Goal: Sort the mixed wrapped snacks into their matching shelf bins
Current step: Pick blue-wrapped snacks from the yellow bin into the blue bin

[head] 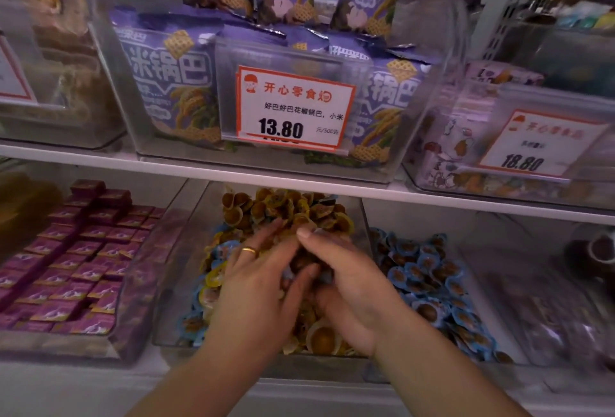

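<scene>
While both hands dig in the middle bin (186,283) | head view: left hand (256,287) fingers spread flat on yellow-wrapped snacks (286,210); right hand (349,283) curled over the pile, grip unclear | blue-wrapped snacks (429,280) fill right bin, strays along middle bin's left | judgement: light, crinkly, slippery; pinch wrapper rim
</scene>
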### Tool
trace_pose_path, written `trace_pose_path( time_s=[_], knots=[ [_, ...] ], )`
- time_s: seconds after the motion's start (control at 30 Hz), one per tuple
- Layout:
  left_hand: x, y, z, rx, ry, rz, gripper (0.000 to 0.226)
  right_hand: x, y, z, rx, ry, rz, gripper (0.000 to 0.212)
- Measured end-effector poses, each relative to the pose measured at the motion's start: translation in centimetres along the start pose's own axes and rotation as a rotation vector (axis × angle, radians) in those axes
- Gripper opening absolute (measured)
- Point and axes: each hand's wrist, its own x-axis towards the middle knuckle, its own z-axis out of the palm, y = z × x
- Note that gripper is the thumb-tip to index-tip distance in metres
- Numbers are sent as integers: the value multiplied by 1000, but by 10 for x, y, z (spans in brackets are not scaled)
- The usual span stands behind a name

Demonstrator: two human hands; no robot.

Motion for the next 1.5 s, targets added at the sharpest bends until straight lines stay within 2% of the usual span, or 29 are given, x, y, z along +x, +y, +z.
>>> trace_pose_path(
  time_s=[0.1, 0.17, 0.23, 0.3, 0.43, 0.53, 0.57, 0.7, 0.8, 0.9, 0.97, 1.03, 1.13, 1.2, 1.3, 1.4, 1.5],
  knots=[
    [0, 5, 8, -118, -163, 1, 59, -6, -3, -8, -200, 144, -199, 12],
    [-3, 6, 10, -189, -218, 20, 65, -11, -14, -19, -287, 187, -321, 16],
    [-5, 3, 9, -214, -240, 10, 62, -14, -29, -37, -285, 157, -373, 22],
    [-5, -1, 8, -175, -234, 3, 53, -14, -44, -65, -302, 198, -351, 20],
    [-3, -7, 9, -106, -180, 30, 34, -4, -55, -130, -406, 454, -213, 14],
    [-3, -7, 10, -85, -163, 24, 33, 4, -64, -173, -513, 645, -191, 34],
    [-3, -6, 9, -82, -163, 22, 35, 5, -68, -182, -523, 689, -195, 34],
    [-2, -5, 2, -70, -159, 19, 35, 9, -76, -187, -493, 811, -300, 11],
    [0, -10, -17, -4, -124, 45, 34, 17, -66, -156, -527, 728, -404, 15],
    [1, -24, -48, 109, -11, 29, 28, 17, -50, -104, -821, 608, -653, 23],
    [-3, -38, -71, 167, 49, -13, 28, 13, -31, -67, -1004, 467, -786, 21],
    [-7, -52, -90, 197, 80, -58, 31, 10, -8, -32, -1161, 255, -832, 21],
    [-18, -72, -107, 217, 45, -116, 31, 14, 29, 9, -1448, -157, -784, 26],
    [-25, -82, -111, 220, -32, -118, 30, 24, 49, 23, -1603, -345, -696, 33],
    [-34, -91, -114, 216, -135, -98, 36, 48, 68, 32, -1853, -456, -611, 42],
    [-38, -94, -115, 209, -160, -122, 40, 72, 74, 32, -1980, -519, -512, 54],
    [-38, -94, -114, 213, -152, -126, 40, 87, 62, 23, -1942, -463, -567, 30]
  ],
)
